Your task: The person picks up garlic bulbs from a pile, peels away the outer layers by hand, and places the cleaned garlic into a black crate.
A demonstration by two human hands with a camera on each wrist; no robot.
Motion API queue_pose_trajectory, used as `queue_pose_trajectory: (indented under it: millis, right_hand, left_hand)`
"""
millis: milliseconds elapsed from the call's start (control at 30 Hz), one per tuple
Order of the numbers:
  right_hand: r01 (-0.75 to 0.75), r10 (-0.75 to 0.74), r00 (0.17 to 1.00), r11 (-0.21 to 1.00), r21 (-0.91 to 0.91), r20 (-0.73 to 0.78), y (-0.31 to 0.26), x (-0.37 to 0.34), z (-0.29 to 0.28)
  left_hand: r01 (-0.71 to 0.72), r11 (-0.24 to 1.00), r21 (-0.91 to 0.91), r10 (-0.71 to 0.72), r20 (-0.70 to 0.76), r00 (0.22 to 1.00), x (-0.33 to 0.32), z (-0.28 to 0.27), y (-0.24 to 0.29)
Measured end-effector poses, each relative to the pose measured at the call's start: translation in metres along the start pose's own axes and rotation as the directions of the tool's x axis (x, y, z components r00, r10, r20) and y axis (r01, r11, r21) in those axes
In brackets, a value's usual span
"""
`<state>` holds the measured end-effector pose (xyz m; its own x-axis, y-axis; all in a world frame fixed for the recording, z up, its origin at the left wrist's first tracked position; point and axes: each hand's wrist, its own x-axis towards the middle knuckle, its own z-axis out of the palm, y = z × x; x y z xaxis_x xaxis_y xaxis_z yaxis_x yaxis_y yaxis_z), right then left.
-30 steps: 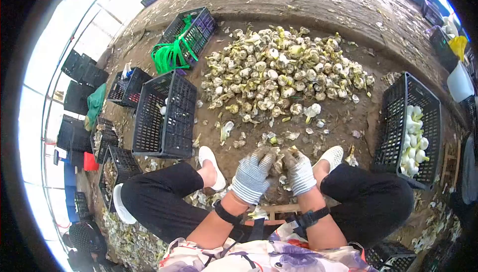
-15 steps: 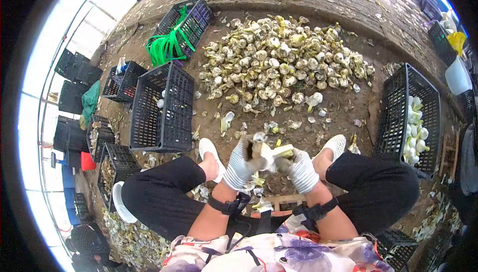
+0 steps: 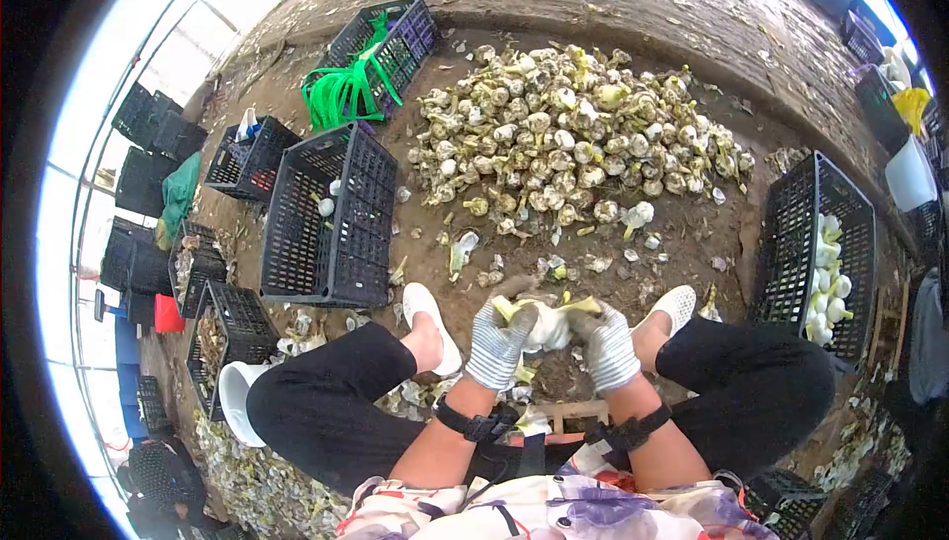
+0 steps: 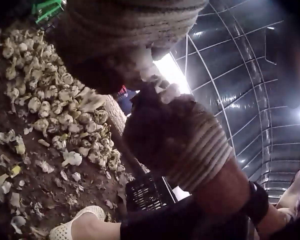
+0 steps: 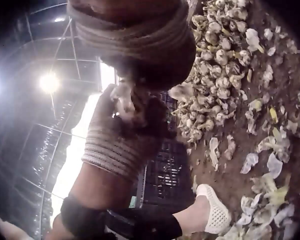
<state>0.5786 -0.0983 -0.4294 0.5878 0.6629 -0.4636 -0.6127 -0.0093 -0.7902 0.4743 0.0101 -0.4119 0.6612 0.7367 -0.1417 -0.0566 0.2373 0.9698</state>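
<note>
Both hands wear striped, soiled gloves and meet over the ground between the feet. A pale garlic bulb (image 3: 546,332) with a yellow-green stem lies between them. The left hand (image 3: 500,340) grips it from the left, a pale stem piece showing at its fingertips. On the other side the right hand (image 3: 605,342) pinches the stem end. In the right wrist view the garlic (image 5: 129,102) is partly hidden by the dark gloves. Beyond the hands is a heap of garlic bulbs (image 3: 563,135).
A black crate (image 3: 331,229) holding a few bulbs stands at the left, near a crate with green straps (image 3: 346,90). At the right another crate (image 3: 791,244) holds trimmed white garlic (image 3: 828,283). Peelings litter the ground around the white shoes (image 3: 431,328).
The hands came together, drew slightly apart with a whiter bulb showing between them, and now hold it more level. The head view has shifted a little.
</note>
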Motion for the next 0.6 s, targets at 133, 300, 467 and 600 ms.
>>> queue_pose_trajectory:
  millis: [133,300,467,600]
  right_hand:
    - [-0.175,0.189,0.981,0.964,0.200,-0.051,0.016,0.039,-0.027]
    - [0.128,0.138,0.847,0.885,-0.448,0.513,-0.002,-0.003,0.015]
    - [-0.145,0.121,0.941,0.988,0.054,0.315,-0.023,-0.015,0.012]
    - [0.035,0.033,0.963,0.969,-0.246,0.267,-0.032,-0.015,0.000]
  left_hand:
    - [0.001,0.971,-0.239,0.013,0.058,0.998,0.007,-0.025,0.006]
    - [-0.135,0.990,-0.041,0.139,0.136,0.981,-0.003,-0.030,0.021]
    - [-0.301,0.913,0.276,0.224,0.278,0.934,-0.006,-0.010,0.017]
    - [-0.505,0.442,0.741,0.330,0.390,0.860,-0.001,-0.003,0.048]
